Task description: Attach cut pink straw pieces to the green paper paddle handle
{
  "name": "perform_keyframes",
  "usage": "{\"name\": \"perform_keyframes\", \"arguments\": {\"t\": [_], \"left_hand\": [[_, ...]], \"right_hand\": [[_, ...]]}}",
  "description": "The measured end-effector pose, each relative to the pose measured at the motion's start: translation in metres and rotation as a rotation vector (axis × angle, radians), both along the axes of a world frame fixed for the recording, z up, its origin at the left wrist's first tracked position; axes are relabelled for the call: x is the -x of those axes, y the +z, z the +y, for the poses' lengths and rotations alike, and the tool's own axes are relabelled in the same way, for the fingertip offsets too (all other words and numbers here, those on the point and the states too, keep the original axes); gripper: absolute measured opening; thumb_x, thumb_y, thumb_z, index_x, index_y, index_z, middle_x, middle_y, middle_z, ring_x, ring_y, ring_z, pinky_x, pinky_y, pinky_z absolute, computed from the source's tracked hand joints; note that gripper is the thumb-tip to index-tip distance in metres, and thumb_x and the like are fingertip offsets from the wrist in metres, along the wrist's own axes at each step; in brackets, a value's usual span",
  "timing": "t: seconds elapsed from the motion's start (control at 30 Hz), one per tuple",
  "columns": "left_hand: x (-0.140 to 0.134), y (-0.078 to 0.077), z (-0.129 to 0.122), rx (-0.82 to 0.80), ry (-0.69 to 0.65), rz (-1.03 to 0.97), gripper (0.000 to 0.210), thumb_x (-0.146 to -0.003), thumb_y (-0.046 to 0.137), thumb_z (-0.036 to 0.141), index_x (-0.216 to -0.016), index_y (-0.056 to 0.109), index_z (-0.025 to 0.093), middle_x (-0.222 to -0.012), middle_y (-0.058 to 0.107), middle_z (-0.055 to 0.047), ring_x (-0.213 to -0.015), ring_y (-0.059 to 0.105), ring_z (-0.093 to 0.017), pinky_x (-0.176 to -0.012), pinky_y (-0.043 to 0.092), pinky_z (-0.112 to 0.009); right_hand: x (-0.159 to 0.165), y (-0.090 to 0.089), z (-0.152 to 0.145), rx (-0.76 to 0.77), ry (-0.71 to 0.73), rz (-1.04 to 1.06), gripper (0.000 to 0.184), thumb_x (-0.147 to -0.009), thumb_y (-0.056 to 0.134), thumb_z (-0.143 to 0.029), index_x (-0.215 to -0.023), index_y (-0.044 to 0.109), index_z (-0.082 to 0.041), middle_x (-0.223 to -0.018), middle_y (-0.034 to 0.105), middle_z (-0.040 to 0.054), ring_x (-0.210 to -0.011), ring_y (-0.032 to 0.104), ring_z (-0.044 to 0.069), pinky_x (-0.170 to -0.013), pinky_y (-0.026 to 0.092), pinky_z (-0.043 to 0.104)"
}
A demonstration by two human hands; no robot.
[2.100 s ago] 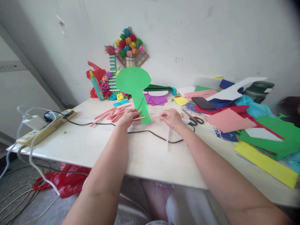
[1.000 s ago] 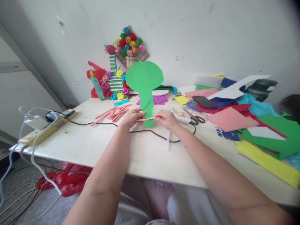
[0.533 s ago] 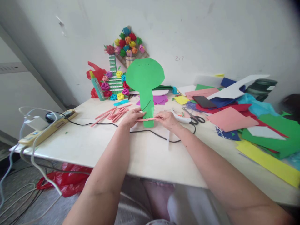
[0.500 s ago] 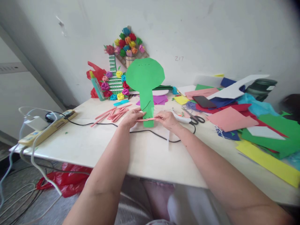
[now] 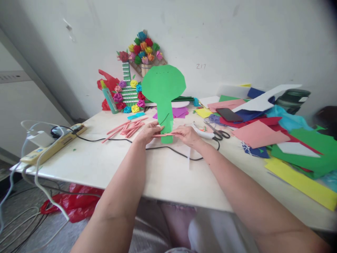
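Observation:
A thin pink paper stick (image 5: pixel 165 135) lies crosswise over the lower stem of a green paper cutout (image 5: pixel 163 84), which has a broad rounded top. My left hand (image 5: pixel 149 132) is closed on the stick's left end, and my right hand (image 5: pixel 186 135) pinches its right end. Between the hands the stick touches the cutout's stem. To the left is a loose pile of pink paper sticks (image 5: pixel 131 128). Just right of my right hand lies a white glue gun (image 5: pixel 204 133) with a black cord, partly hidden behind that hand.
Scissors (image 5: pixel 221 133), a phone (image 5: pixel 229 115) and heaped coloured paper (image 5: pixel 263 133) lie to the right. A power strip (image 5: pixel 55 146) with cables sits at the left edge. Behind stand a glue bottle (image 5: pixel 109 98) and paper-flower crafts (image 5: pixel 130 84) near the wall.
Almost nothing differs. Both hands keep hold of the pink paper stick against the green cutout, which appears shifted very slightly to the right.

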State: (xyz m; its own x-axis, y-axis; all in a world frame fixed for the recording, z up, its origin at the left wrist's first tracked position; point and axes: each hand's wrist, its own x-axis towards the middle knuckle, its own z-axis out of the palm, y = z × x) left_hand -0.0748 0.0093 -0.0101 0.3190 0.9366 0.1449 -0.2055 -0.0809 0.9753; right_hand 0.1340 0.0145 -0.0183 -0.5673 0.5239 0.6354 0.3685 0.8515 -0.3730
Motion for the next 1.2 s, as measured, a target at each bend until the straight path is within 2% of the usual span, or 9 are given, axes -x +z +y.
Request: {"name": "perform_keyframes", "arguments": {"t": [0.37, 0.5, 0.6, 0.73, 0.87, 1.03, 1.2], "left_hand": [[-0.003, 0.001, -0.002, 0.010, 0.014, -0.039, 0.038, -0.062, 0.072, 0.023, -0.096, 0.062, 0.012, -0.079, 0.065, -0.004, -0.064, 0.061, -0.011, -0.059, 0.046, -0.022], [-0.004, 0.002, -0.003, 0.016, 0.023, -0.024, 0.037, -0.061, 0.073, 0.024, -0.095, 0.061, 0.013, -0.077, 0.064, -0.003, -0.060, 0.059, -0.010, -0.055, 0.044, -0.021], [-0.003, 0.002, -0.002, 0.024, 0.032, -0.014, 0.036, -0.061, 0.073, 0.025, -0.093, 0.061, 0.013, -0.074, 0.063, -0.002, -0.057, 0.057, -0.010, -0.054, 0.044, -0.021], [-0.002, 0.001, -0.001, 0.029, 0.029, -0.018, 0.036, -0.061, 0.073, 0.024, -0.093, 0.061, 0.013, -0.076, 0.063, -0.002, -0.058, 0.057, -0.009, -0.055, 0.045, -0.021], [-0.002, 0.000, 0.000, 0.046, 0.018, -0.007, 0.036, -0.062, 0.072, 0.026, -0.094, 0.062, 0.014, -0.075, 0.063, -0.002, -0.057, 0.057, -0.010, -0.054, 0.045, -0.022], [-0.002, 0.000, -0.001, 0.055, 0.017, -0.001, 0.035, -0.062, 0.073, 0.025, -0.094, 0.062, 0.014, -0.075, 0.064, -0.002, -0.057, 0.058, -0.010, -0.055, 0.044, -0.022], [-0.002, 0.001, -0.002, 0.063, 0.003, -0.006, 0.036, -0.062, 0.073, 0.026, -0.094, 0.062, 0.013, -0.077, 0.065, -0.003, -0.062, 0.059, -0.011, -0.060, 0.045, -0.023]], "right_hand": [[-0.001, 0.000, 0.002, -0.018, 0.003, -0.026, 0.020, -0.078, 0.055, -0.013, -0.090, 0.070, -0.019, -0.086, 0.069, 0.0055, -0.078, 0.061, 0.016, -0.072, 0.046, 0.027], [-0.001, 0.003, -0.001, -0.005, -0.001, -0.036, 0.024, -0.074, 0.054, -0.009, -0.091, 0.069, -0.017, -0.085, 0.068, 0.0059, -0.073, 0.060, 0.015, -0.067, 0.045, 0.026], [0.000, 0.009, -0.006, 0.050, 0.005, -0.042, 0.027, -0.070, 0.052, -0.007, -0.090, 0.069, -0.015, -0.083, 0.068, 0.0060, -0.070, 0.059, 0.015, -0.064, 0.045, 0.026], [-0.002, 0.021, -0.013, 0.200, 0.062, -0.040, 0.025, -0.076, 0.047, -0.014, -0.089, 0.069, -0.015, -0.087, 0.068, 0.0063, -0.080, 0.059, 0.016, -0.072, 0.044, 0.028], [-0.001, 0.018, -0.012, 0.308, 0.027, -0.011, 0.024, -0.076, 0.050, -0.019, -0.090, 0.069, -0.015, -0.080, 0.068, 0.0047, -0.072, 0.059, 0.015, -0.065, 0.044, 0.027], [0.000, 0.004, -0.002, 0.256, 0.007, 0.008, 0.022, -0.074, 0.055, -0.019, -0.090, 0.069, -0.015, -0.072, 0.067, 0.0035, -0.059, 0.054, 0.011, -0.054, 0.040, 0.022], [-0.001, 0.009, -0.002, 0.198, 0.058, -0.028, 0.022, -0.076, 0.054, -0.017, -0.090, 0.071, -0.017, -0.077, 0.069, 0.0046, -0.065, 0.057, 0.012, -0.059, 0.042, 0.023]]}}
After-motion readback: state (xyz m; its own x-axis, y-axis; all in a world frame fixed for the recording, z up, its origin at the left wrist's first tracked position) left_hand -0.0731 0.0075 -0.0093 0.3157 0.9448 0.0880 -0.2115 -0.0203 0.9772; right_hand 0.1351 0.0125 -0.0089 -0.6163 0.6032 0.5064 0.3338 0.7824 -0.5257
